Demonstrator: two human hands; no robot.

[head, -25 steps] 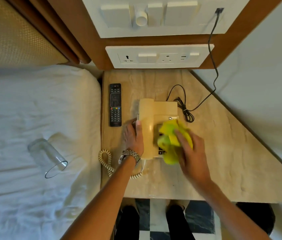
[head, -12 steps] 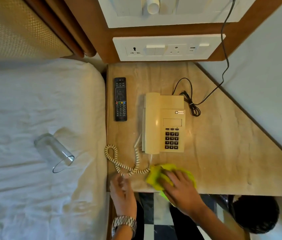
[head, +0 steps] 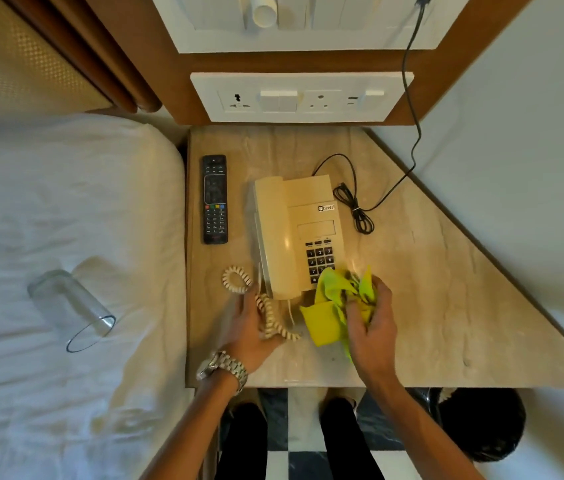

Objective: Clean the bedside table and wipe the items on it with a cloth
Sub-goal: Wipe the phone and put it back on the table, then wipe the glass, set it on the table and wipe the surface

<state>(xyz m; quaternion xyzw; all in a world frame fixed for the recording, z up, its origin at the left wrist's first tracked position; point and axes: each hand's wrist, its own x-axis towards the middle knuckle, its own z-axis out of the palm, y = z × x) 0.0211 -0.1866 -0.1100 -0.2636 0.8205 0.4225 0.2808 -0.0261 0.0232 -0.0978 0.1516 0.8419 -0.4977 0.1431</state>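
Observation:
A cream telephone [head: 294,233] stands in the middle of the beige marble bedside table [head: 429,306], its handset on the cradle. A yellow cloth [head: 334,310] is bunched at the phone's near right corner, and my right hand [head: 372,327] grips it. The phone's coiled cord [head: 266,310] lies at the near left of the phone. My left hand [head: 249,334], with a metal watch on the wrist, holds that cord from below. A black remote [head: 215,199] lies along the table's left edge.
A clear glass [head: 69,306] lies on its side on the white bed at the left. A black cable [head: 360,209] runs from the phone up the wall. A white socket panel [head: 301,97] is behind the table. A black bin [head: 481,424] stands below right.
Both hands have moved forward from the table's front edge. The cloth went from flat on the near edge to bunched at the phone's corner. My left hand has taken hold of the coiled cord.

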